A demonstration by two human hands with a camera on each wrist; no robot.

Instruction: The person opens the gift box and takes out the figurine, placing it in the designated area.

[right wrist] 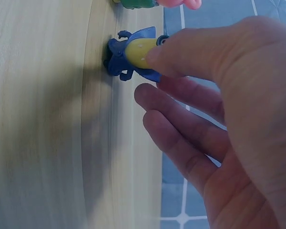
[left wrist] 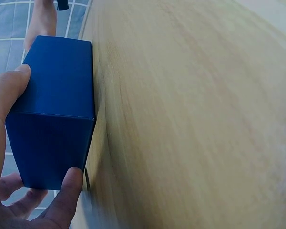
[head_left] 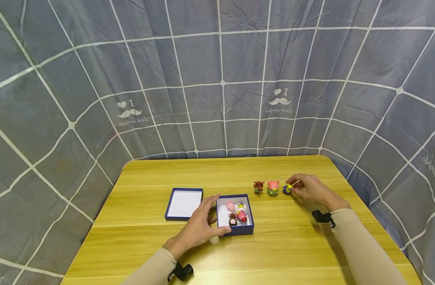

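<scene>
My left hand (head_left: 197, 225) grips an open dark blue box (head_left: 239, 230) by its left side, the thumb at the near corner. In the left wrist view, the thumb and fingertips press the walls of that blue box (left wrist: 52, 148). Inside lie several small figurines, among them a pale pink one (head_left: 230, 206) and a brown one (head_left: 233, 220). At the right, my right hand (head_left: 314, 192) pinches a blue-and-yellow toy figurine (right wrist: 118, 57) by its yellow head; its blue base is at the tabletop. Whether it bears weight there, I cannot tell.
A pink figurine (head_left: 273, 187) and a reddish-brown figurine (head_left: 258, 187) stand in a row left of the right hand. The box lid (head_left: 184, 218), white inside, lies left of the box. A grey checked curtain (head_left: 203, 99) surrounds the wooden table (head_left: 267, 257).
</scene>
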